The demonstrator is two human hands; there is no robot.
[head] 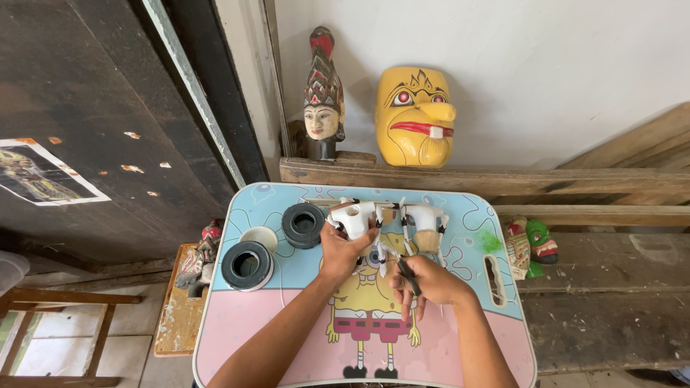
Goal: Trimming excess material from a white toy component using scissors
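My left hand grips a small white-painted carved wooden figure on a light blue and pink cartoon-printed folding table. My right hand holds a thin dark brush with its tip toward the figure. A second white and bare-wood carved piece stands just right of the first, touching nothing I hold.
Two black round paint pots and a small white cup sit on the table's left. A yellow mask and a carved head with a tall headdress lean on the wall behind. Small painted masks lie on the bench at right.
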